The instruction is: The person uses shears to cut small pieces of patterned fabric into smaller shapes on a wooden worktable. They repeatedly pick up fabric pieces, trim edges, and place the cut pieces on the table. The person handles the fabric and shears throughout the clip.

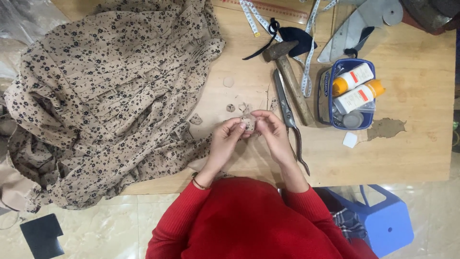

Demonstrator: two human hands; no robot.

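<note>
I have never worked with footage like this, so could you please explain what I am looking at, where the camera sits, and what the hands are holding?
There is no machine here: a person in a red sweater works with two bare hands. The single picture comes from a camera worn on the person's head, looking straight down at a wooden table.

The left hand and right hand meet over the table and together pinch a small scrap of floral fabric.

To the left lies a large beige floral garment. Just right of the hands lie scissors and a hammer. Further right, a blue tray holds two white bottles with orange caps. A measuring tape runs along the top. A blue stool stands on the floor.
</note>
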